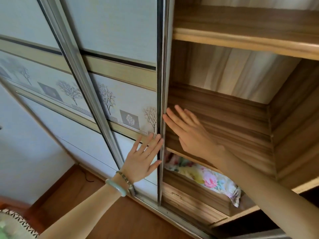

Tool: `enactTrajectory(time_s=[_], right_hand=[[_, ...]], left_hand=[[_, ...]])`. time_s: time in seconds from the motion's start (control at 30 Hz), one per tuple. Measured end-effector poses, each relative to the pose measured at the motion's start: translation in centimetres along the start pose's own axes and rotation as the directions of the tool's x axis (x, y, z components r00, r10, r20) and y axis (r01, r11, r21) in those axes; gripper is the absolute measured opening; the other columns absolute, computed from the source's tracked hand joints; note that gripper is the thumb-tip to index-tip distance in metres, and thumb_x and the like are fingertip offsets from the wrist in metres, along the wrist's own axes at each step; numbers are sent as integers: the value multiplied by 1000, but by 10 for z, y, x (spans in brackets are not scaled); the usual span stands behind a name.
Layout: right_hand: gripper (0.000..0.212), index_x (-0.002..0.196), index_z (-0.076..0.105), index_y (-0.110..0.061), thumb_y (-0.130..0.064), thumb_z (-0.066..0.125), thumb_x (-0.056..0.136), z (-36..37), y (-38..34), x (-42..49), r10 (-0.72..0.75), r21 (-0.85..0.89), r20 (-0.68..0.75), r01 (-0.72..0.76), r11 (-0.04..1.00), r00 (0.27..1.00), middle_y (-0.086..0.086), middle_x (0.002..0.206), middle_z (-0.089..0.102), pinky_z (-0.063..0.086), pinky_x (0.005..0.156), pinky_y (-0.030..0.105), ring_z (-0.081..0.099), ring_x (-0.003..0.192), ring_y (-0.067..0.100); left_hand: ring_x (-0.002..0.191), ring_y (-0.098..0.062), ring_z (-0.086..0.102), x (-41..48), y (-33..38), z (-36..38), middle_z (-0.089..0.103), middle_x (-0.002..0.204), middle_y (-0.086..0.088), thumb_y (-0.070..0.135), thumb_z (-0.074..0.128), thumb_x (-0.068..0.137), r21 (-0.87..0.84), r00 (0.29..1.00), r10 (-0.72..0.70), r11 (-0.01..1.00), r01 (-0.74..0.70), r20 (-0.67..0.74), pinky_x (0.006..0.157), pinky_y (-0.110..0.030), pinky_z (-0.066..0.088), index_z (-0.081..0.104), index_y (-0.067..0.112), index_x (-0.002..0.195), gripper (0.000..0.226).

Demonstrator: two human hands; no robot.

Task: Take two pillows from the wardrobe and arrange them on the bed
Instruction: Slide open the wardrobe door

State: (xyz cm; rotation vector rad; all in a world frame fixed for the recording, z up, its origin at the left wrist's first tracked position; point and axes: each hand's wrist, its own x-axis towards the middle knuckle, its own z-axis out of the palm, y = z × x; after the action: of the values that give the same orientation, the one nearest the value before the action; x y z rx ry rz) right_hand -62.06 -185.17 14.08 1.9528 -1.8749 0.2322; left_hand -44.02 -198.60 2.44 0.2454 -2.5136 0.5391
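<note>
The left hand (142,160), fingers spread and gripping nothing, is laid flat on the sliding door (120,94) of the wardrobe (241,107), at its metal edge. Just right of it, the right hand (188,130) is held open and empty against that same edge. Below the right hand, a floral pillow (207,178) is seen lying on a wooden shelf (203,202).

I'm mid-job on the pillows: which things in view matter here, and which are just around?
Belongs to the job:
- sliding door, both hands flat at its edge: left hand, right hand
- floral pillow on the lower shelf
- wardrobe shelf

Just around:
- drawer under the pillow
- jade bangle
- patterned fabric, bottom left corner
</note>
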Motion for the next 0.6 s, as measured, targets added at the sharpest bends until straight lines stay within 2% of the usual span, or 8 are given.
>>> enactTrajectory(time_s=[0.2,0.47,0.6], right_hand=[[86,153,15,-18,-5,54,77,12,-19,44,-11,96,103,1,995,995,7,161,10,4,118,40,4,148,27],[83,153,11,-17,-9,55,83,46,-42,48,32,229,172,-71,971,985,9,161,3,8,118,39,-3,148,25],[83,153,12,-18,-12,55,83,59,-43,45,60,236,201,-107,966,978,8,161,1,7,117,37,-6,148,23]], left_hand=[[148,-27,17,-14,-46,16,21,160,-7,51,35,99,137,997,-67,989,62,37,118,-52,14,27,13,152,65],[148,-25,17,-27,-89,21,20,159,-13,52,33,99,137,981,-158,980,142,110,119,-51,15,22,4,151,71],[147,-27,17,-31,-108,23,21,158,-17,52,30,99,177,974,-186,971,163,126,119,-50,14,23,1,150,73]])
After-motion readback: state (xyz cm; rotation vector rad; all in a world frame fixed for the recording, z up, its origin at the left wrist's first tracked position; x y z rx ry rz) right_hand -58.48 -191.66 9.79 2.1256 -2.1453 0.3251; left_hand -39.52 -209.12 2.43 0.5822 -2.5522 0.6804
